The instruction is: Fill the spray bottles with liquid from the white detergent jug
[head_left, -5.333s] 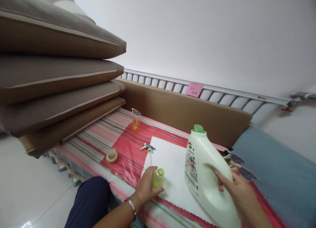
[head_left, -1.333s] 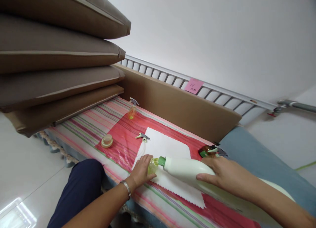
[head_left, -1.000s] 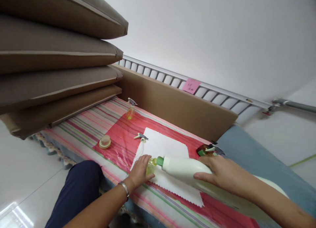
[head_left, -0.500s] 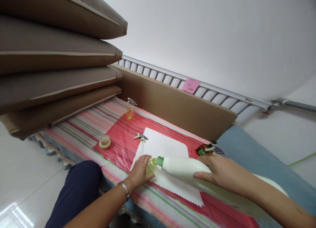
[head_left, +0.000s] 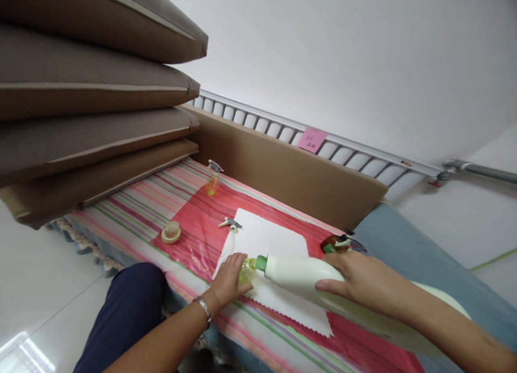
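My left hand (head_left: 230,279) is wrapped round a small clear yellow-green spray bottle (head_left: 246,273) whose sprayer head is off. In my right hand (head_left: 359,279) a large pale green detergent bottle (head_left: 294,273) lies tilted nearly level, its green neck (head_left: 261,263) against the small bottle's mouth. Whether liquid flows between them I cannot tell. A loose spray head (head_left: 230,224) with a thin tube rests at the upper left edge of the white cloth (head_left: 270,233). To the left sits a pale round cap (head_left: 170,231). Behind my right hand lies a brown bottle (head_left: 333,244), partly hidden.
An orange-tinted spray bottle (head_left: 213,182) stands at the back of a red plastic sheet (head_left: 189,222) on the striped cover (head_left: 141,201). Stacked brown cushions (head_left: 97,98) rise at the left. A brown board (head_left: 283,163) and a radiator (head_left: 250,120) with a pink note (head_left: 312,140) line the wall.
Almost nothing differs. Both hands keep the two bottles mouth to mouth in the same place.
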Demonstrator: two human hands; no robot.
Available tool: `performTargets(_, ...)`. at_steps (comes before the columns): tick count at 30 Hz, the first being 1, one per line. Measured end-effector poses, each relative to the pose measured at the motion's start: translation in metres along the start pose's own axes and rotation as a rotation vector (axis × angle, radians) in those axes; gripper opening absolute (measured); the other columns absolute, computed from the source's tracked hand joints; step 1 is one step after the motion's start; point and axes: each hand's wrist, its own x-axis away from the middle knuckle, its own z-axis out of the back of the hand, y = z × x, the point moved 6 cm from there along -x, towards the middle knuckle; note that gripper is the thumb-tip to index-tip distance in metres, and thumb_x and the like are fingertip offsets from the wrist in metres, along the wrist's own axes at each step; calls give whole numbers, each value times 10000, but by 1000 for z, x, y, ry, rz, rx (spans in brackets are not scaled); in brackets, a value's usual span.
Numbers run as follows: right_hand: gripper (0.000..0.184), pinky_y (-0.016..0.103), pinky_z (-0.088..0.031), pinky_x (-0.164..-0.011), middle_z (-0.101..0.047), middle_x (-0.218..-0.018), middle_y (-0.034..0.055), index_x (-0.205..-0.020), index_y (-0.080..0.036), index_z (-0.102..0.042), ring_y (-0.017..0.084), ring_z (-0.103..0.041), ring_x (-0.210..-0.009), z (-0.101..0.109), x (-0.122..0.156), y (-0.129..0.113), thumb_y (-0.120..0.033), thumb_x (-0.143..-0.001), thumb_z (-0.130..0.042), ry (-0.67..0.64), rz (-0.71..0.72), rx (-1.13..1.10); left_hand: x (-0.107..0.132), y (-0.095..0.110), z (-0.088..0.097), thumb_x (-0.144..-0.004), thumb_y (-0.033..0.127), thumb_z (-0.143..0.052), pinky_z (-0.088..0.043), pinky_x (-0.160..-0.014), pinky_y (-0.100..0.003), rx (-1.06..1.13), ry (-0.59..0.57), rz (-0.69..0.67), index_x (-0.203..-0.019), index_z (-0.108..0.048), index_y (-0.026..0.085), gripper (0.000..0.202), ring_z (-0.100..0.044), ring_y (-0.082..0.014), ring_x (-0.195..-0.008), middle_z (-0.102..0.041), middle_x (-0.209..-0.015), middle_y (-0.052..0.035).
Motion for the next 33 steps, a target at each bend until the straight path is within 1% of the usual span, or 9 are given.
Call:
performTargets(3, 366, 324, -444, -640, -676, -804, 80, -818, -218, -651, 269, -634, -759, -1, -1, 0, -563, -760, -542, 2, 2, 8, 0, 0, 0, -587, 238, -775, -385, -986, -473, -3, 1, -2, -1251, -370, 217, 777, -451, -294, -1178, -488, -1255, -116)
performTargets(12, 356, 337, -444, -636, -677, -821, 84, -812, -220, -644, 280, -633, -765, 3, -1, -2, -555, -762, -538, -12, -7, 14, 0, 0, -1, -594, 256, -771, -390, -979, -484, -1, -4, 0, -1258, -356, 245, 783, -450, -298, -1180, -479, -1262, -104)
performTargets(21, 361, 329, -448, -625, -677, -803, 81, -804, -219, -649, 273, -636, -745, 3, -1, -1, -560, -753, -541, -2, -5, 12, 0, 2, 0, -602, 245, -756, -390, -979, -477, 9, 4, 0, -1252, -365, 241, 759, -461, -292, -1171, -488, -1253, -101)
performTargets(27, 366, 325, -447, -622, -679, -801, 75, -796, -226, -651, 269, -637, -740, 4, -2, -2, -571, -749, -541, 0, 5, 13, 0, 1, -1, -592, 244, -768, -389, -981, -470, 8, 6, -1, -1255, -364, 234, 777, -456, -289, -1171, -488, -1250, -104)
performTargets(33, 368, 325, -448, -622, -679, -798, 71, -790, -228, -654, 267, -638, -739, 6, -2, -3, -578, -734, -554, 14, 0, 7, 1, -1, -2, -596, 257, -766, -385, -981, -484, 5, 4, 7, -1260, -363, 252, 777, -454, -294, -1176, -481, -1260, -96)
